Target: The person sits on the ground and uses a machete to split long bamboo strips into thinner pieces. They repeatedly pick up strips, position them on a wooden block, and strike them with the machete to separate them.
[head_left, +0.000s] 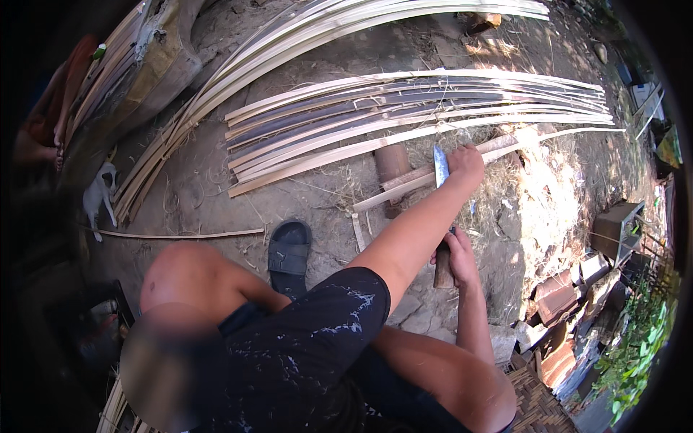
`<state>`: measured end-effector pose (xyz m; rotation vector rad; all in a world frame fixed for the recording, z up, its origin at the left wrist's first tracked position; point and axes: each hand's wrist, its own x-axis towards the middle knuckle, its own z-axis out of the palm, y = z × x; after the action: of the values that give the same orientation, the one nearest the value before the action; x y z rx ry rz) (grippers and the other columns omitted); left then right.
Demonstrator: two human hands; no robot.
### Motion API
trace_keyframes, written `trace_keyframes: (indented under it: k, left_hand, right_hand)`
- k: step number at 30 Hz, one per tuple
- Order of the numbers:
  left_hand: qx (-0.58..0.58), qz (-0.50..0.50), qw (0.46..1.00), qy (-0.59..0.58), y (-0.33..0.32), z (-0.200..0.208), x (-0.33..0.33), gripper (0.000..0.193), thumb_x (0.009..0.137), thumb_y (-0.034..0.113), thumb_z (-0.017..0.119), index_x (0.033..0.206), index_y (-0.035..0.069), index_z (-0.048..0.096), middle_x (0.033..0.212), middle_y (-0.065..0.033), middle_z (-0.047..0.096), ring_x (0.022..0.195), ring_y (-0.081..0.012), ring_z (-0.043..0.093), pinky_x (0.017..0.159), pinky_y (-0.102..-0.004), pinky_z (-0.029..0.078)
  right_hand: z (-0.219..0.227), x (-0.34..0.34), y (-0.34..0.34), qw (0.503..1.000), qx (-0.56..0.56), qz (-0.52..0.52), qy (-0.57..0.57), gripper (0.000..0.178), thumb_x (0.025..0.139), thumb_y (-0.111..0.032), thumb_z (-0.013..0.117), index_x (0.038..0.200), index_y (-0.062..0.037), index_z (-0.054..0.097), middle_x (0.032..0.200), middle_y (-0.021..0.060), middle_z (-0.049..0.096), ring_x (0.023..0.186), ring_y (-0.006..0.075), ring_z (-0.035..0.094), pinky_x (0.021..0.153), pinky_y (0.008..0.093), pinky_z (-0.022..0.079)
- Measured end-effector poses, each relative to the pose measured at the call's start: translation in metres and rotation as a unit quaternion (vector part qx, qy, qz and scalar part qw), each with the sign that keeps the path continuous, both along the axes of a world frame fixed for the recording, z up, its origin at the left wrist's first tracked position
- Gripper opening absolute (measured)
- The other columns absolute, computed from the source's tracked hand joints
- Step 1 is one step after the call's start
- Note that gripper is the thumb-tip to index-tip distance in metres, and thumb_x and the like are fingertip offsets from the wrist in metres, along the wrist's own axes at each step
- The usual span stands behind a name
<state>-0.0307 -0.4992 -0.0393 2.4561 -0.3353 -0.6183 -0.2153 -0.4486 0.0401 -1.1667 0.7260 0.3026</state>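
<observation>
Reaching across in front of me, my left hand [465, 164] is closed on a pale bamboo strip [386, 195] that lies slanted over a short round log [391, 164]. My right hand [460, 256] grips the wooden handle of a large knife [441, 164]. Its blade points away from me, passes beneath my left forearm and shows again beside the left hand, against the strip. The middle of the blade is hidden by the forearm. Just beyond lies a row of long split bamboo strips [310, 164].
More long strips [289, 59] arch across the far left ground. A small white animal [99, 195] stands at the left, near another person's bare foot [58, 155]. My sandal [290, 249] is on the dirt. Wood chunks [556, 296] and a metal box [617, 227] sit at the right.
</observation>
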Motion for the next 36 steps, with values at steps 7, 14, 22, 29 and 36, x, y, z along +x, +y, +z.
trace_keyframes:
  k: [7,14,22,29,36]
  left_hand:
    - [-0.134,-0.132,0.981,0.050,0.021,0.003,-0.009,0.026,0.092,0.018,0.057,0.111,0.003,0.066,0.114,-0.0220,0.065,0.106,-0.0391,0.063,0.093,-0.0493,0.050]
    - [-0.150,-0.129,0.980,-0.002,0.037,-0.006,-0.002,0.024,0.087,0.012,0.059,0.108,0.004,0.067,0.114,-0.0187,0.065,0.107,-0.0379,0.064,0.093,-0.0473,0.052]
    - [-0.142,-0.162,0.976,-0.024,0.032,-0.011,-0.004,0.026,0.097,0.023,0.054,0.108,0.002,0.066,0.113,-0.0196,0.065,0.107,-0.0390,0.063,0.092,-0.0502,0.050]
    - [-0.131,-0.167,0.977,-0.001,0.038,-0.010,0.002,0.024,0.085,0.015,0.063,0.105,0.004,0.070,0.112,-0.0183,0.069,0.104,-0.0359,0.067,0.091,-0.0441,0.054]
    - [-0.137,-0.158,0.977,0.035,0.041,0.004,-0.009,0.023,0.088,0.019,0.062,0.103,0.003,0.070,0.108,-0.0195,0.070,0.101,-0.0366,0.068,0.090,-0.0451,0.054]
  right_hand:
    - [-0.037,-0.013,0.046,0.989,-0.139,-0.029,0.030,0.030,0.105,-0.028,0.047,0.116,0.0007,0.047,0.076,0.0064,0.059,0.056,0.0151,0.058,0.049,0.0291,0.049]
    - [-0.033,-0.020,0.038,0.999,-0.027,0.000,0.041,0.027,0.105,-0.026,0.048,0.110,-0.0004,0.052,0.072,0.0053,0.057,0.056,0.0141,0.058,0.050,0.0278,0.050]
    - [-0.028,-0.040,0.087,0.971,-0.121,0.199,-0.061,0.025,0.102,-0.019,0.048,0.110,0.0027,0.057,0.070,0.0072,0.063,0.058,0.0149,0.060,0.055,0.0311,0.050]
    - [-0.031,-0.034,0.096,0.993,-0.069,0.089,-0.046,0.023,0.100,-0.016,0.050,0.101,0.0040,0.061,0.071,0.0074,0.065,0.060,0.0141,0.062,0.054,0.0289,0.050]
    - [-0.044,-0.032,0.081,0.998,0.005,-0.064,-0.009,0.024,0.099,-0.018,0.051,0.106,0.0035,0.060,0.081,0.0112,0.067,0.060,0.0144,0.062,0.053,0.0298,0.050]
